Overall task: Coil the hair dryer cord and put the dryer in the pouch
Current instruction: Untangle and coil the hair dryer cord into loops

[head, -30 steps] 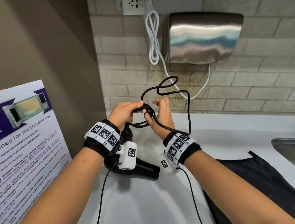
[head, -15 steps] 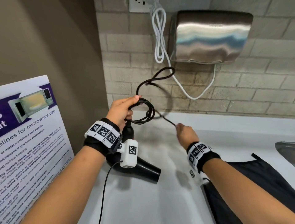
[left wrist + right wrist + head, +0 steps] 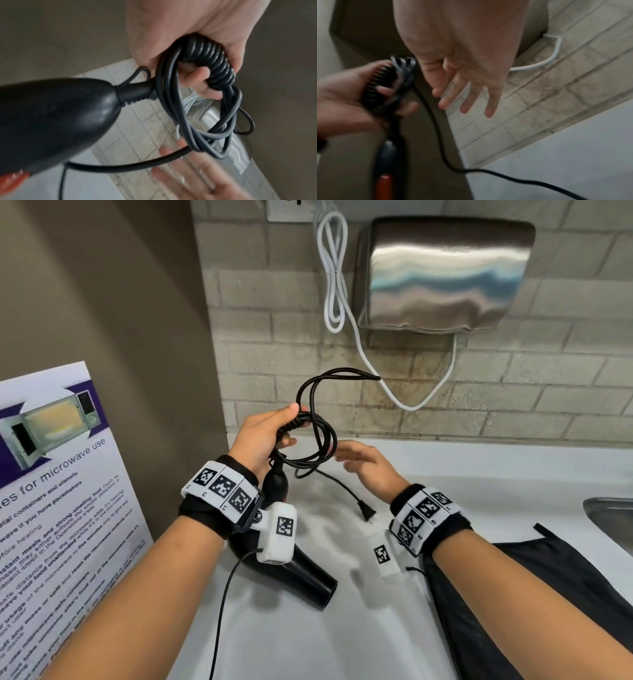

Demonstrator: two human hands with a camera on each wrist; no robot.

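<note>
Hair dryer [image 3: 298,573]: handle and rear hidden behind left wrist band. Pouch [image 3: 513,594]: cut off at frame edge right of dryer. Right hand [image 3: 197,175]: blurred below dryer cord [image 3: 197,132]. Poster [image 3: 51,508] small print: unreadable.

In front of you is a pale brick wall [image 3: 513,392]; a shiny metal hand dryer [image 3: 442,272] hangs on it. You have a white counter [image 3: 342,628] below; a sink [image 3: 613,518] sits right, a microwave poster [image 3: 58,508] left.
</note>
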